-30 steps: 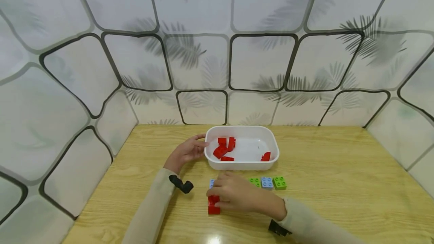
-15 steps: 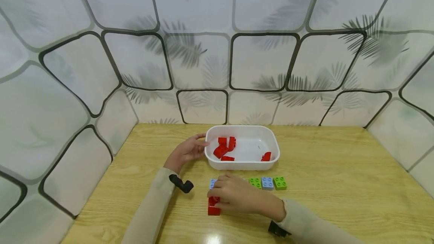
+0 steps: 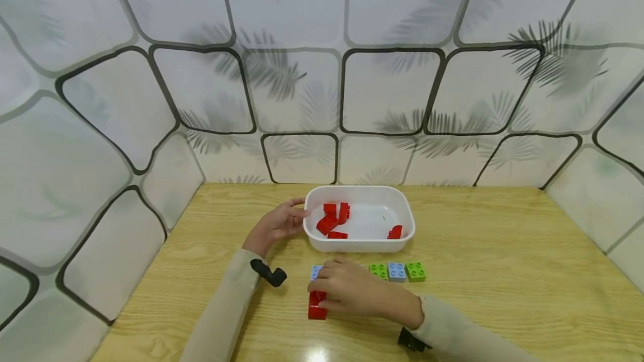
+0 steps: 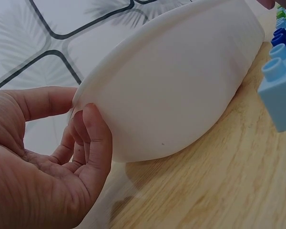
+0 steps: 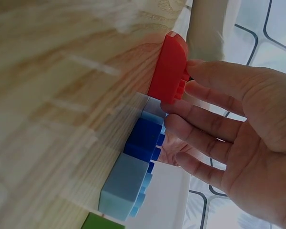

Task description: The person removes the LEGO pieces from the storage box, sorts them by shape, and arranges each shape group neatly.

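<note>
My left hand (image 3: 279, 225) grips the left end of the white plastic tub (image 3: 359, 246), fingers at its rim in the left wrist view. Close in front of the tub, my right hand (image 3: 349, 289) pinches a red curved toy building brick (image 3: 317, 312). In the right wrist view the thumb lies by the red brick's studs, with fingertips at its far end. That brick sits on the wooden table against a row of bricks, where a light blue one (image 3: 316, 272), a dark blue one (image 5: 143, 140) and another light blue one (image 5: 124, 186) show. My hand hides part of this row in the head view.
Inside the tub lie several red bricks (image 3: 328, 223), with one (image 3: 394, 232) apart at the right end. The row continues rightward with green (image 3: 378, 271), light blue (image 3: 396, 272) and green (image 3: 415, 271) bricks. A patterned curtain (image 3: 387, 88) stands behind the table (image 3: 483, 250).
Hardly anything differs. The red brick and my right hand have shifted very slightly, while my left hand stays on the tub.
</note>
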The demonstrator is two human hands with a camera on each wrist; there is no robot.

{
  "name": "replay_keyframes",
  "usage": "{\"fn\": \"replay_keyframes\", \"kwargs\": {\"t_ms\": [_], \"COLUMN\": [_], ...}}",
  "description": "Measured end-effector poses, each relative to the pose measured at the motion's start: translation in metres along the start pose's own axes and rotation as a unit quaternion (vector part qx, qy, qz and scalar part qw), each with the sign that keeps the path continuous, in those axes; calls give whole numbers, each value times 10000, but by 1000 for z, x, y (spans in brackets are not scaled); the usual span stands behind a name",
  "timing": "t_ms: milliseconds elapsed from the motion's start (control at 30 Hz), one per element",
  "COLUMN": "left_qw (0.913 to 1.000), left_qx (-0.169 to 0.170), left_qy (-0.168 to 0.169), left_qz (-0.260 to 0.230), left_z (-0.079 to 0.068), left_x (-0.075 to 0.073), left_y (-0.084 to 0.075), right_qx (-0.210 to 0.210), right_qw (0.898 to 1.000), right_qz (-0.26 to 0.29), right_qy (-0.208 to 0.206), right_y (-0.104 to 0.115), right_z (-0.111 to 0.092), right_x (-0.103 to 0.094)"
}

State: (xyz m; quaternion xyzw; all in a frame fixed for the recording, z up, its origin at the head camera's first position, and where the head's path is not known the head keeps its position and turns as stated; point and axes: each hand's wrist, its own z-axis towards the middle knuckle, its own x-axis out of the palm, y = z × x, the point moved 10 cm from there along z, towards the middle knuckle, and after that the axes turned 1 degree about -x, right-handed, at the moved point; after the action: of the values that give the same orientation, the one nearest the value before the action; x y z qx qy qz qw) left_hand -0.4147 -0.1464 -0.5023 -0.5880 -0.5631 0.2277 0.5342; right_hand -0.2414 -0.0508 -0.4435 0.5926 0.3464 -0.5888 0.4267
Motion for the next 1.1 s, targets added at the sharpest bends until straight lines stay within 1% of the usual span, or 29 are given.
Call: {"fn": "replay_keyframes", "kwargs": {"t_ms": [133,500,733,967,1033,1100], "left_qw": [10000,9999,10000,10000,9999,9998], "left_qx": [-10,24,-9,14,38,55], "left_qy": [28,79,25,-47,-88,-121], "left_qz": [-6,62,48,50,98,143], "left_z": [0,-1,-1,-1,-1,-1], "left_x": [0,1,0,1,1,2], "left_y": [0,-2,-1,-3,-3,-2], "right_qx": [23,-134,-116,66,56,-23], "right_qw": [10000,9994,9995,9997,9996,9992], "right_qz": [-14,-184,-135,68,63,52], "right_qy": [0,-271,-278,-206,-251,-407], "right_y": [-1,0,1,-2,-3,-3], "right_z": [0,-1,-1,-2,-2,-3], "right_x": [0,-7,-10,-13,-15,-19]}}
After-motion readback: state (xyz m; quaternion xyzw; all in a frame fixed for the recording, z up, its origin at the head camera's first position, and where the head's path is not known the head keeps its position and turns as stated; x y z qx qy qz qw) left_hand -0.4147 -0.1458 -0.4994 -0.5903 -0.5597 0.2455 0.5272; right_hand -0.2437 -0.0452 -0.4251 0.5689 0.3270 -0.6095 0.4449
